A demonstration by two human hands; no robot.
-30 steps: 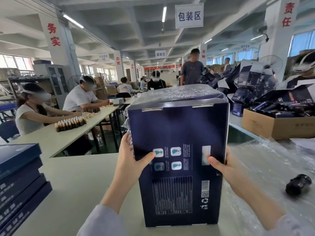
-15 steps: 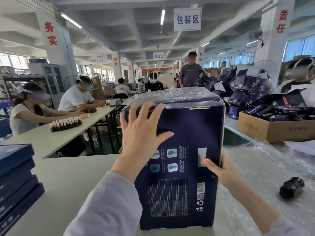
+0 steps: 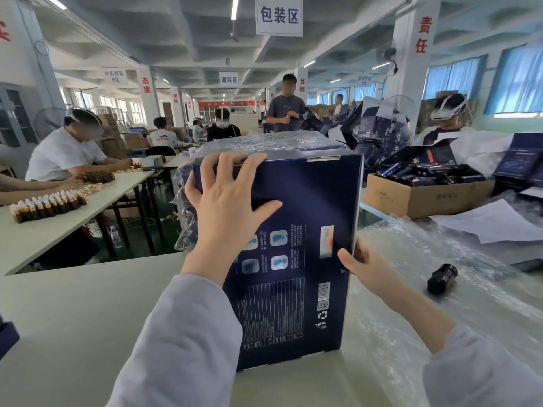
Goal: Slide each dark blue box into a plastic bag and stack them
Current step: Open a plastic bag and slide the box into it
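Head view: dark blue box [image 3: 308,207] upright on pale table [image 3: 73,304], plastic bag [image 3: 264,143] draped over its top and crinkled down the left side; left hand [image 3: 229,207] spread flat on upper front face, fingers straight, tips at top edge; right hand [image 3: 364,268] pinching right edge, thumb in front, fingers behind.

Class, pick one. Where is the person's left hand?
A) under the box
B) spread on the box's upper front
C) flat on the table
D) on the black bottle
B: the left hand lies spread on the upper front of the dark blue box, fingertips at its top edge.
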